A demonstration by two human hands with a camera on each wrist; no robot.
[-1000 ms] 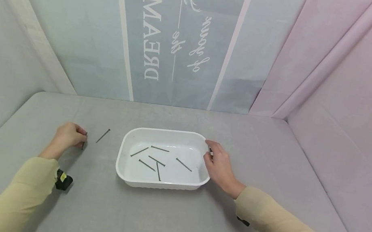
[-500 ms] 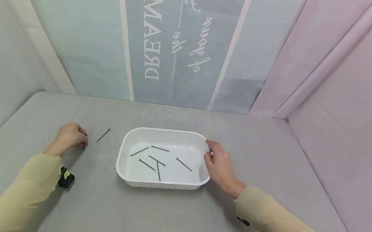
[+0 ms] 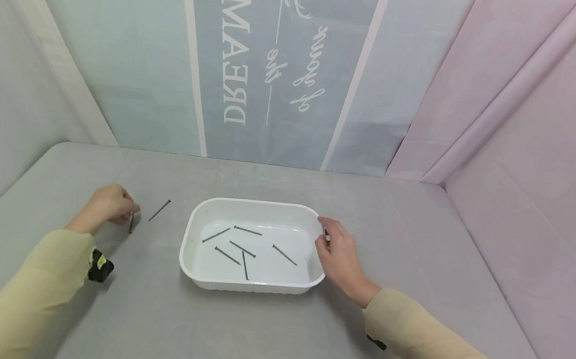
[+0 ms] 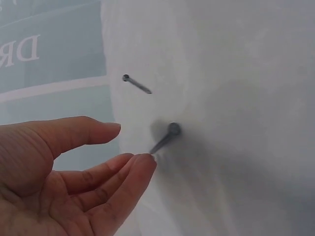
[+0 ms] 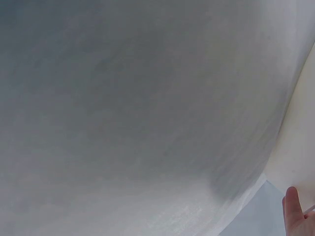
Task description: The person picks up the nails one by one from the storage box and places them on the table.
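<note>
My left hand [image 3: 109,205] sits at the nail [image 3: 131,222] on the grey table [image 3: 250,338], fingertips [image 4: 142,162] relaxed, just touching its tip — not yet pinching; I'd roll it up between thumb and forefinger; my right hand [image 3: 340,257] grips the tray [image 3: 247,287] rim — keep it steady.

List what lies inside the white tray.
Five dark nails lie loose on the floor of the white tray; two of them cross near the front. The right hand at the right rim covers that edge, so anything beneath it cannot be seen.
</note>
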